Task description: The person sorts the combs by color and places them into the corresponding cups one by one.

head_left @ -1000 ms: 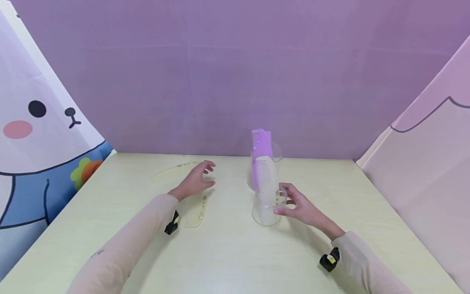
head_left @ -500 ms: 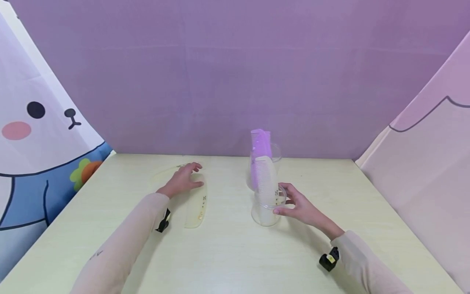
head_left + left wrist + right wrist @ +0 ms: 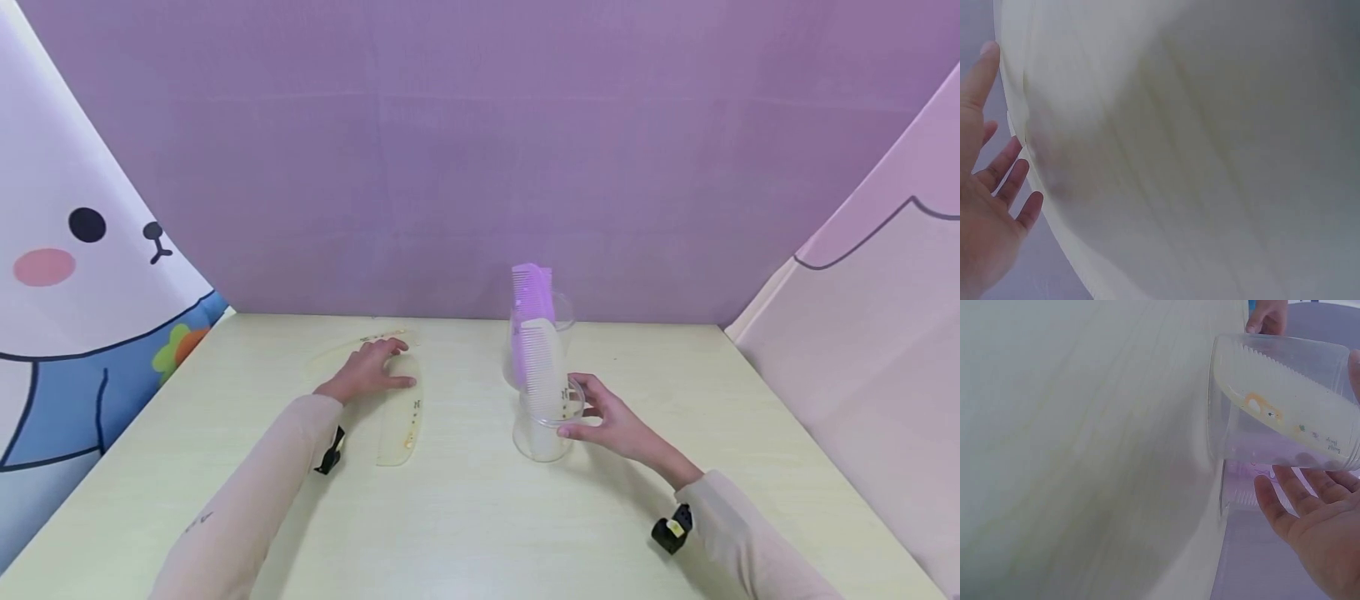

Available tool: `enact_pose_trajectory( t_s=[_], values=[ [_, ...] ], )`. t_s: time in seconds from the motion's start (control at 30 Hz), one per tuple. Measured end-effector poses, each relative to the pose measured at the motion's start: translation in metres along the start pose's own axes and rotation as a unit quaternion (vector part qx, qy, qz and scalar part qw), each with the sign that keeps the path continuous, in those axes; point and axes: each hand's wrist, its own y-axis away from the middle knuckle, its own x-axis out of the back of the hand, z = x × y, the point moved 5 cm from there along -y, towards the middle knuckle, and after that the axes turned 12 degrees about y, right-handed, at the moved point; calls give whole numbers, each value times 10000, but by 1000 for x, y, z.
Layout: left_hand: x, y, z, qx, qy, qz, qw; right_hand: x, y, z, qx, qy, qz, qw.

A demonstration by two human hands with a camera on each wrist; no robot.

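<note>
Purple cloth [image 3: 480,167] fills the space behind the pale table [image 3: 480,517], where two clear cups stand upright on the right of the middle, one behind the other. The front cup [image 3: 561,443] holds one white comb [image 3: 543,358], teeth facing left, its top end well above the rim. The back cup [image 3: 566,329] has purple in it: a purple comb [image 3: 532,292] stands on end, with another purple edge just behind it, so I cannot tell the exact count.

My right hand [image 3: 611,425] grips the front cup at the rim, thumb on the near side and fingers round the far side. My left hand [image 3: 367,368] has its fingers and thumb spread over two loose combs; I cannot tell whether it touches either.

Of these, the nearer comb [image 3: 402,417] lies flat below my thumb, its far end between thumb and fingers. The farther comb [image 3: 386,336] lies slantwise, partly behind my fingers. Smallest are the prints on the white comb: an orange-and-white figure and tiny lettering.
</note>
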Motion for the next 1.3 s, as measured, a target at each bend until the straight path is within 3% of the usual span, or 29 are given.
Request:
enact_pose_trajectory(
  t_s=[0.6,0.83,1.03,1.3],
  values=[
    [1,-8,-5,194,182,-98,9996,0,0,-1,-47,-1,2,10000],
    [5,-9,-3,500,609,5,9969,1,0,1,-68,36,14,10000],
    [8,-8,-3,399,1104,118,9930,0,0,1,-58,23,24,10000],
    [10,-6,-2,360,1430,438,9881,0,-1,0,-49,54,5,10000]
  ],
)
